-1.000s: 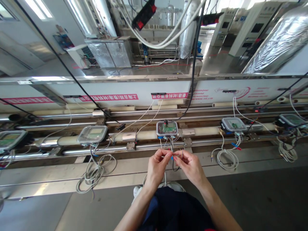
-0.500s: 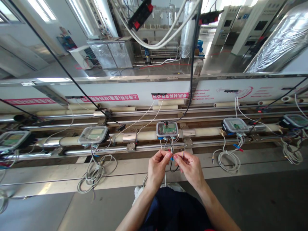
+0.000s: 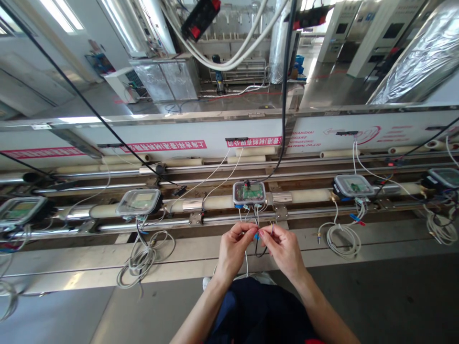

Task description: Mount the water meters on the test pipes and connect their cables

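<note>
My left hand (image 3: 234, 246) and my right hand (image 3: 281, 248) meet fingertip to fingertip, each pinching thin wires. The wire ends between the fingers are mostly hidden; a small blue piece shows at the left fingertips. A dark cable (image 3: 261, 253) loops just below the pinch. Straight above the hands sits a meter box (image 3: 248, 193) with a clear cover and a green circuit board, mounted on a pipe. Thin leads run down from its lower edge toward my fingers. A white cable (image 3: 246, 263) hangs between my wrists.
More meter boxes stand along the pipe, one to the left (image 3: 139, 202) and one to the right (image 3: 354, 186). Coiled grey cables (image 3: 143, 258) lie on the metal ledge (image 3: 89, 260). A black cable (image 3: 284, 95) and white hoses (image 3: 229, 66) hang in front of me.
Both hands stay pinched at nearly the same spot, with only slight finger movement. The camera view has shifted a little.
</note>
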Demonstrator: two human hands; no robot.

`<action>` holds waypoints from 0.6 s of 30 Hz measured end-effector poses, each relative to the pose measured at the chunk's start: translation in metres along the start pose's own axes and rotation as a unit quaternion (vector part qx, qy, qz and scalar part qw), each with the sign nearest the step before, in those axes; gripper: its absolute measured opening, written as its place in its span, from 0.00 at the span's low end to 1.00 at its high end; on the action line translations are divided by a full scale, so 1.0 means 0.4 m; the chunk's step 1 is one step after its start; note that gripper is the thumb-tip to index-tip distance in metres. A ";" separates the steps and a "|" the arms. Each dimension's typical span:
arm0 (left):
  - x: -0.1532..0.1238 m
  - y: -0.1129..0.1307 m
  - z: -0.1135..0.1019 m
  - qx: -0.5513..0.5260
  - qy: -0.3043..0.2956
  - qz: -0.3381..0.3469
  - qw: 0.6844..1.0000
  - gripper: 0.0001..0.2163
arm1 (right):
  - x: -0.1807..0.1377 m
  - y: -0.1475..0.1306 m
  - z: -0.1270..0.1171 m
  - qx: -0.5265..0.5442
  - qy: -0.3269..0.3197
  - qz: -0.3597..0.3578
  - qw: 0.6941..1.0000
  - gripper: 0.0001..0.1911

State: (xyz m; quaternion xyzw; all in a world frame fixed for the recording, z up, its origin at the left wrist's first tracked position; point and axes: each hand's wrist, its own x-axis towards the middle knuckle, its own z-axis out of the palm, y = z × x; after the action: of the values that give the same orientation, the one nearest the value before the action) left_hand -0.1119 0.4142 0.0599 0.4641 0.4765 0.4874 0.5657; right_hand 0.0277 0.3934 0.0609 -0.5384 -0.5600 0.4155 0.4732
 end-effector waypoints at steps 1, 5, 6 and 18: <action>0.000 -0.001 0.000 -0.001 -0.001 0.004 1.000 0.08 | 0.001 0.001 0.000 0.001 -0.001 0.001 1.000 0.14; 0.000 0.000 0.002 0.008 0.001 0.006 1.000 0.07 | 0.002 0.002 0.000 0.006 0.001 0.004 1.000 0.14; 0.000 0.001 0.003 0.008 0.003 0.007 1.000 0.07 | 0.002 0.002 0.000 0.007 0.004 0.005 1.000 0.14; -0.003 -0.004 0.026 -0.110 0.005 -0.108 0.988 0.11 | 0.007 0.022 0.005 -0.029 0.064 -0.003 0.998 0.14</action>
State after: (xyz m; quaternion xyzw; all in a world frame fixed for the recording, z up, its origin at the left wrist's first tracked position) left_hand -0.1013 0.4121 0.0597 0.3418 0.4703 0.4752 0.6604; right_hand 0.0278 0.3969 0.0522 -0.5754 -0.5419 0.3623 0.4939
